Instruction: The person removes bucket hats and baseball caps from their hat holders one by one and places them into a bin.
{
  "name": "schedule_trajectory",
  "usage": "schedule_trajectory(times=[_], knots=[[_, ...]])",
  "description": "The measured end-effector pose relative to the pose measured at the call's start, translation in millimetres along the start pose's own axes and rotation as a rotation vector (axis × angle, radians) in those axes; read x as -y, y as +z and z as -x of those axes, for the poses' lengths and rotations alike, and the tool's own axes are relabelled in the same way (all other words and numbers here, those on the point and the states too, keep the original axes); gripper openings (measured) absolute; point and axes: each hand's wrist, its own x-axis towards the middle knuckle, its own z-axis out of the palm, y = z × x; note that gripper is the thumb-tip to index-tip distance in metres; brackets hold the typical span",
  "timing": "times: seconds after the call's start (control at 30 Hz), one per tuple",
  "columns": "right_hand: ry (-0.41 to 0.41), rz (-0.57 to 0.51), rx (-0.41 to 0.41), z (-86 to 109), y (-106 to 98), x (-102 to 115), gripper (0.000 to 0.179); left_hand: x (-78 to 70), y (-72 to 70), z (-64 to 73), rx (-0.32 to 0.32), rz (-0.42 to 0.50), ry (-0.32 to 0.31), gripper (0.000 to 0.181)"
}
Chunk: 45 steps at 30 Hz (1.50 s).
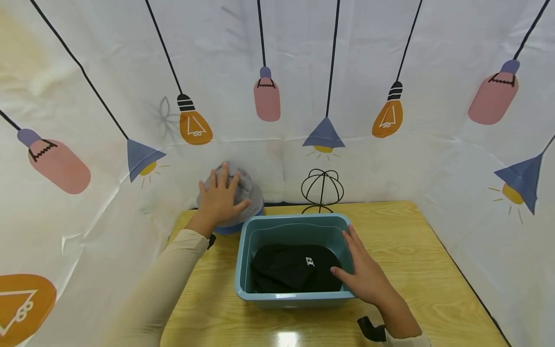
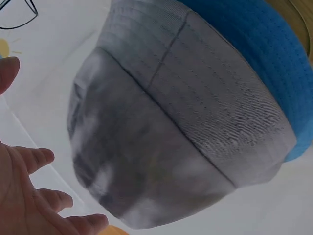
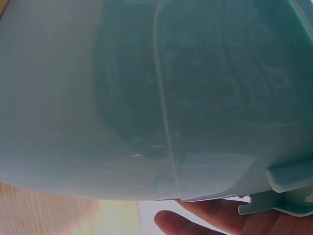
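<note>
My left hand (image 1: 218, 201) is spread over a grey bucket hat (image 1: 244, 188) at the back left of the table. In the left wrist view the grey bucket hat (image 2: 146, 132) shows a stitched brim, with a blue hat (image 2: 279, 63) beneath it. The left fingertips (image 2: 61, 200) are near the crown. My right hand (image 1: 366, 272) rests at the right rim of a blue-green plastic bin (image 1: 295, 296), fingers extended along the edge and thumb over the inside. In the bin lies a black cap (image 1: 284, 265) with a small white emblem. The bin's outer wall (image 3: 122, 98) fills the right wrist view.
Behind the bin stands a black wire hat stand (image 1: 322, 188). The yellow wood-grain table (image 1: 399, 241) meets a white backdrop (image 1: 290, 159) printed with hanging lamps, on the back and both sides.
</note>
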Motion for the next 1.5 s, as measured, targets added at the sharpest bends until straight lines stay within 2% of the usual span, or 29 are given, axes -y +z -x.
schedule_trajectory(times=[0.33, 0.67, 1.0, 1.3, 1.5], knots=[[-0.002, -0.004, -0.008, 0.2, 0, 2, 0.095, 13.3, 15.9, -10.5, 0.060, 0.066, -0.061, 0.102], [-0.003, -0.021, -0.009, 0.5, -1, 5, 0.094, 19.4, 19.2, -17.8, 0.101, 0.087, -0.076, 0.097], [-0.005, -0.027, -0.015, 0.1, -1, 3, 0.093, 25.4, 20.8, -19.6, 0.045, 0.087, -0.016, 0.099], [-0.005, -0.022, -0.020, -0.3, -1, 1, 0.092, 25.7, 22.6, -21.5, 0.058, 0.151, -0.064, 0.106], [-0.003, -0.030, -0.016, -0.4, 0, 2, 0.092, 23.3, 25.3, -21.1, 0.027, 0.174, -0.095, 0.114]])
